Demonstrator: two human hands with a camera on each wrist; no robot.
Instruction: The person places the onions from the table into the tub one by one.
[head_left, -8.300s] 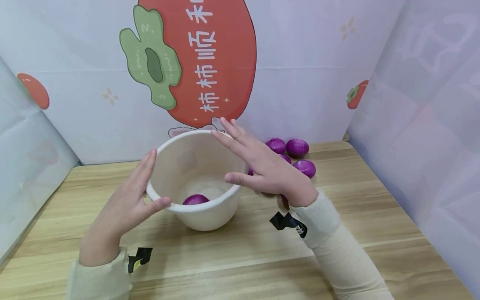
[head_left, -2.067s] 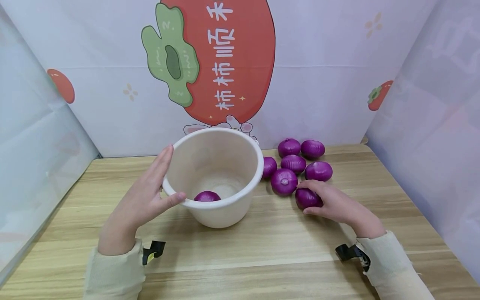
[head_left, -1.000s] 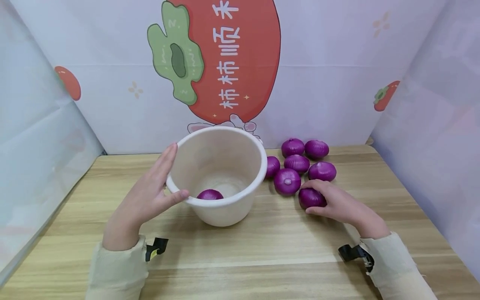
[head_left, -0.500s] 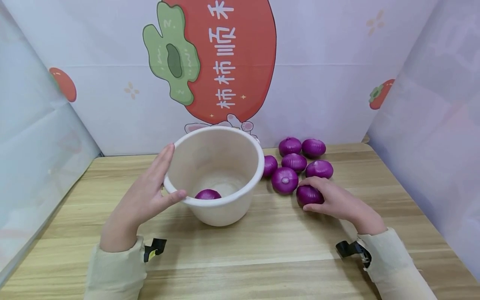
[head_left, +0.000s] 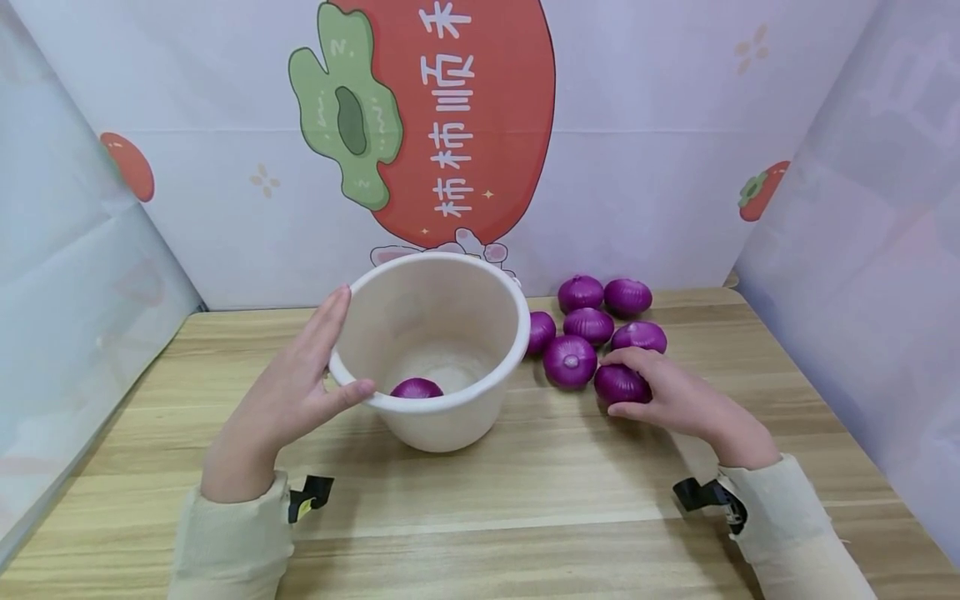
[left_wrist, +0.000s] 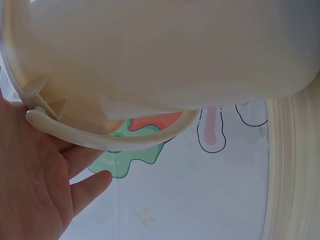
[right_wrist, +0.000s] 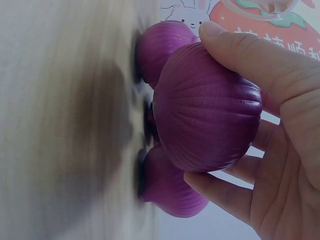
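My right hand (head_left: 675,400) grips a purple onion (right_wrist: 205,110) between thumb and fingers, at the near side of a group of onions. In the right wrist view this onion appears slightly raised off the table. My left hand (head_left: 288,392) rests at the left rim of a cream bucket (head_left: 450,425), its fingers fairly straight along the outside and the thumb at the front rim. Another onion (head_left: 416,388) lies inside the bucket, partly hidden by the near wall. The left wrist view shows the bucket's handle (left_wrist: 110,142) hanging beside the fingers.
Several more onions (head_left: 570,362) lie on the wooden table (head_left: 480,533) to the right of the bucket, one partly behind it. A printed cloth (head_left: 630,167) stands behind the table, with pale sheets on both sides.
My right hand has left the bucket rim and taken hold of an onion at the group's near side. Lately that onion has risen slightly. The left hand stays at the rim.
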